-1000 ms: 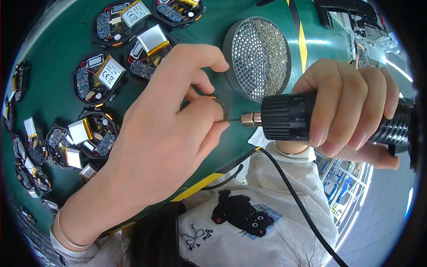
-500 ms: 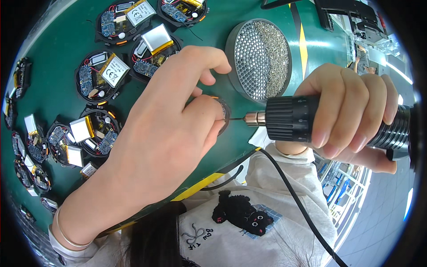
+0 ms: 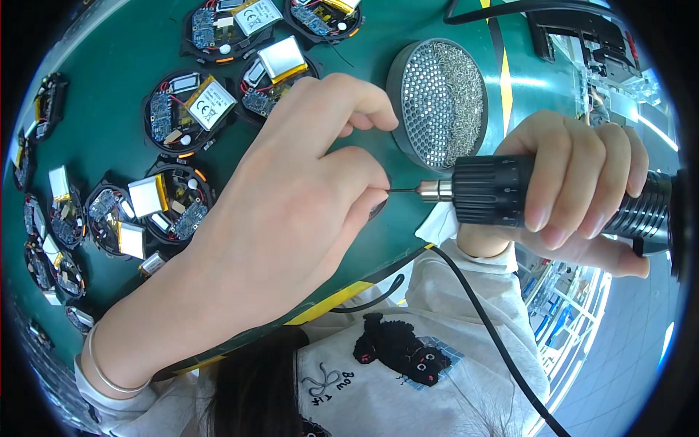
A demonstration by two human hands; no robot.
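Right hand (image 3: 579, 175) grips the screwdriver (image 3: 488, 191), its front above the worktop (image 3: 105, 138); left hand (image 3: 298, 193) is pinched closed at the bit (image 3: 405, 191), anything between its fingers hidden; a dish (image 3: 422, 109) sits near

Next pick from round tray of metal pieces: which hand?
Likely left: the left hand is close to the round tray, though its fingertips are at the bit; the right hand is wrapped around the black driver.
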